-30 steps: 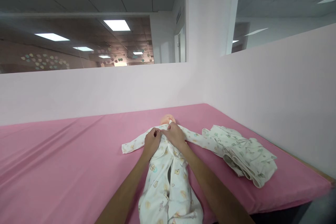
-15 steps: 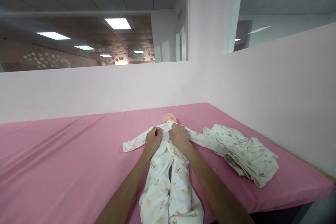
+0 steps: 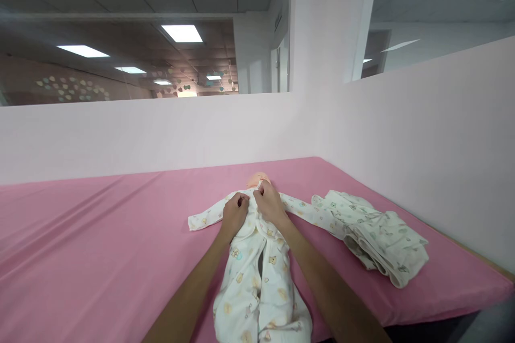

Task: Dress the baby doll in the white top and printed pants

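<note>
A baby doll (image 3: 256, 178) lies on its back on the pink sheet, only its head bare. It wears a white baby jacket (image 3: 251, 225) with a small bear print, sleeves spread to both sides, and matching pants (image 3: 241, 284). My left hand (image 3: 236, 211) rests on the left side of the chest, its fingers closed on the jacket's front. Near the neck my right hand (image 3: 269, 201) pinches the jacket's collar edge and lifts it slightly. The fastening between my fingers is too small to make out.
A folded white printed cloth (image 3: 382, 241) lies to the right, touching the doll's right-hand sleeve. The pink-covered mattress (image 3: 100, 246) meets white walls (image 3: 161, 136) at the back and right. Windows (image 3: 120, 59) stand above.
My right hand has moved up a little toward the neck and now raises the collar edge. My left hand has stayed on the chest.
</note>
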A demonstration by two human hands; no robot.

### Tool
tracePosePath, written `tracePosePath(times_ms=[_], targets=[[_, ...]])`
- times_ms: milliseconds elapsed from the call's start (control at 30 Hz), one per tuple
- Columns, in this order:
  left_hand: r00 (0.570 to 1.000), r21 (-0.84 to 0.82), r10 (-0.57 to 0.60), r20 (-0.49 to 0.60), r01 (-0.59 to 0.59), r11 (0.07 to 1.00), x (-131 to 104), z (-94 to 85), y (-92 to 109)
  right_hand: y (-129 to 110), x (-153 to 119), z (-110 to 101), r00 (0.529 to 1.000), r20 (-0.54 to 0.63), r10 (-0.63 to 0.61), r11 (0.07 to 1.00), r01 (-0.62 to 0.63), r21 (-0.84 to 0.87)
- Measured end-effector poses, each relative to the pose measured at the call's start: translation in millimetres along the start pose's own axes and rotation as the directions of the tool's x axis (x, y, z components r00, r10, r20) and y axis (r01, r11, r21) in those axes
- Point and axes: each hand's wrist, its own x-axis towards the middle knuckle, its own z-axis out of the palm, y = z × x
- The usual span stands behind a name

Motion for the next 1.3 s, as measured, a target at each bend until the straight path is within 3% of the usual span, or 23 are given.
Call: tracePosePath(times_ms=[300,367,533,600,1067,1200,1300], targets=[[1.0,-0.002,-0.011,-0.006,0.011,1.0,-1.6,-0.6,2.9,5.8,-6.6,-2.5,0.992,-0.101,0.074,0.992,-0.064,0.105],[1.0,-0.004,0.005,-0.008,-0.005,1.0,-1.5,-0.2,2.3,5.9,-16.6,-4.0,0.992,-0.11,0.054,0.998,-0.051,0.036],[1.0,-0.018,0.019,-0.012,-0.019,1.0,-1.6,1.3,1.4,0.7,-48.6,-4.8,0.997,0.081,-0.007,0.952,0.032,-0.305],[1.0,-0.033,0.008,-0.01,-0.008,0.999,-2.3,1.6,2.5,-1.4,-55.8,-4.9,0.996,0.094,-0.004,0.921,0.04,-0.387],[1.0,-0.035,-0.009,-0.001,0.009,0.999,-5.3,1.1,8.4,-2.8,-58.3,-14.1,0.991,0.112,-0.079,0.728,0.134,-0.672],[1.0,-0.027,-0.022,0.009,0.023,0.999,-5.3,0.0,9.3,2.9,-53.6,-13.6,0.994,0.08,-0.078,0.791,0.11,-0.602],[1.0,0.008,-0.008,-0.001,0.008,1.0,-5.4,-1.5,10.5,5.2,-49.5,-17.1,0.993,0.094,-0.069,0.929,0.099,-0.356]])
